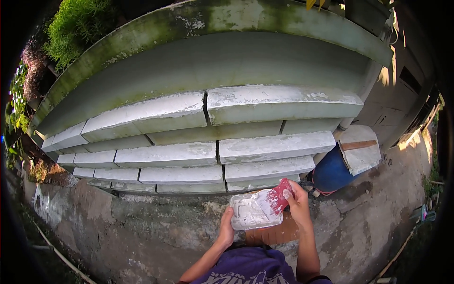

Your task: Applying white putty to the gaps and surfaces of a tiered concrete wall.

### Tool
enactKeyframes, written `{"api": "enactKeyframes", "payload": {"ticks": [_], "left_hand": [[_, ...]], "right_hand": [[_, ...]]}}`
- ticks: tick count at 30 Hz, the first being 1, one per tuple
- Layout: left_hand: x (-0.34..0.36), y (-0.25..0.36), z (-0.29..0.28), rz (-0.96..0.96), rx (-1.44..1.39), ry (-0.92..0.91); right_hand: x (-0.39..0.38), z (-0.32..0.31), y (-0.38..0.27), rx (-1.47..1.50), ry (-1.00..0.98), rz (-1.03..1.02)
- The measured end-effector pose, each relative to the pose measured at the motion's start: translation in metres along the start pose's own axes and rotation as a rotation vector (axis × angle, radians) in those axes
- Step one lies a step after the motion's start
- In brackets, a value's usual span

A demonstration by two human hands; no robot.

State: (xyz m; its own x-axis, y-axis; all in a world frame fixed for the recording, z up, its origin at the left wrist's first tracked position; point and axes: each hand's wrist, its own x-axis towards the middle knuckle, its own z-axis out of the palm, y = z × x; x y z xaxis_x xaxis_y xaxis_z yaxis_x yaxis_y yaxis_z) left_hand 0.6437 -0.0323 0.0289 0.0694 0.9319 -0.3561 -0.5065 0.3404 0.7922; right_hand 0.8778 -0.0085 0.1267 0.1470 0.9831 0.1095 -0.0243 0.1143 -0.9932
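Note:
My left hand (227, 226) grips the left edge of a shallow clear plastic tray (243, 218) smeared with thick white paint or putty. In my right hand (298, 203) is a short, wide red putty spreader (279, 197), pinched with the thumb on its face. White material coats the spreader's lower part, which rests over the tray's right side. Both hands are held close in front of my body. Just beyond them are the stepped concrete ledges (267, 169), their top faces coated white.
A mossy greenish wall (246, 52) rises behind the ledges. At the right stands a blue drum (333, 171) under a worn board (360, 150). A reddish-brown flat piece (272, 233) lies on the rough concrete floor (156, 236) below the tray. Green plants (78, 31) grow at the far left.

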Motion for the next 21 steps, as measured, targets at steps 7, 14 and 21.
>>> {"api": "enactKeyframes", "payload": {"ticks": [7, 14, 21], "left_hand": [[-0.008, -0.018, 0.017, 0.041, -0.085, 0.025], [-0.013, -0.023, 0.009, 0.062, -0.159, 0.047], [-0.019, -0.012, 0.004, 0.093, -0.043, 0.074]], "right_hand": [[0.014, -0.021, -0.012, 0.240, -0.006, 0.042], [0.056, -0.072, -0.033, 0.275, 0.196, -0.060], [0.148, -0.120, -0.136, 0.001, 0.420, -0.459]]}}
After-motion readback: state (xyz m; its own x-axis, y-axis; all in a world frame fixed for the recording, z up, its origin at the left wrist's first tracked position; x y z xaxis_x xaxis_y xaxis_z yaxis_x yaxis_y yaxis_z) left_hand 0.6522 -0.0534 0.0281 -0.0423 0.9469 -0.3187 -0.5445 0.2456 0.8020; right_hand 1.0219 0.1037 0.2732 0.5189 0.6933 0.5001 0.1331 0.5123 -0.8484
